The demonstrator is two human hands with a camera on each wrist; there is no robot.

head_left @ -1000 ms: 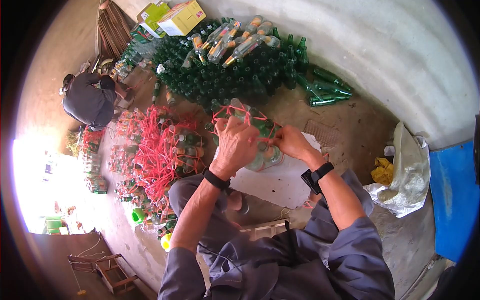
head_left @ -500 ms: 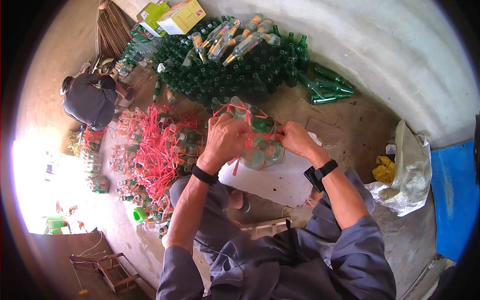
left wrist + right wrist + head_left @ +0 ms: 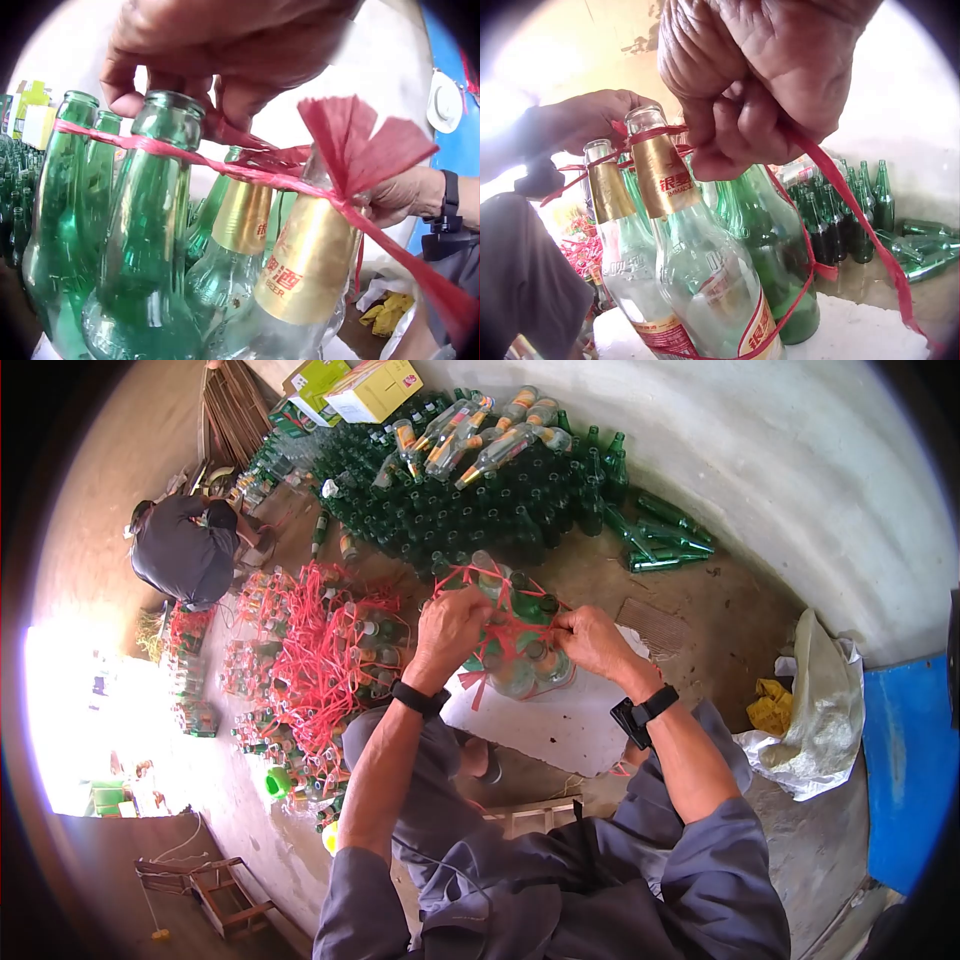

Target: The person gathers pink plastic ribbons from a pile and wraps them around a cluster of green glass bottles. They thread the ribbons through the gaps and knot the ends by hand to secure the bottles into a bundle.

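A bundle of green and clear bottles stands upright on a white board, red ribbon running round and between the necks. On the bundle's left side, the left hand has curled fingers; the left wrist view shows this hand pinching ribbon behind a green bottle's neck. At the opposite side the right hand grips ribbon. Seen from the right wrist, its fingers curl round a strand beside a gold-necked bottle, and a long end trails down to the right.
Many green bottles stand by the wall, with labelled clear ones lying on top. Ribbon-tied bundles fill the floor at left, near a crouching person. At right are a white sack and a blue panel.
The left hand has shifted left from over the bundle, uncovering more ribbon and bottle tops. The right hand has moved only slightly, and the head view has shifted a little.
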